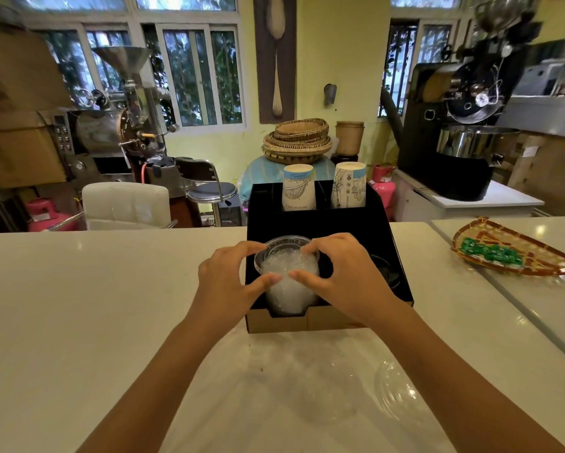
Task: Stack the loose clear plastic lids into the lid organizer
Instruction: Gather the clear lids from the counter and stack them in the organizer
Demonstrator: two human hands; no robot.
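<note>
While both hands (223,276) cup it, lid stack (287,282) sits between.

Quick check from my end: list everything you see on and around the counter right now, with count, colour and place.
lid organizer: one, black with brown cardboard outside, centre of the counter
stack of lids: one, clear, front left slot of the organizer
paper cup stacks: two, white with blue print, rear slots
dark lids: count unclear, black, front right slot
loose lids: at least one, clear, counter near the right forearm
woven tray: one, tan with red trim, holding green items, counter on the right
counter: one, white
left hand: on the stack's left side
right hand: on the stack's right side
</note>
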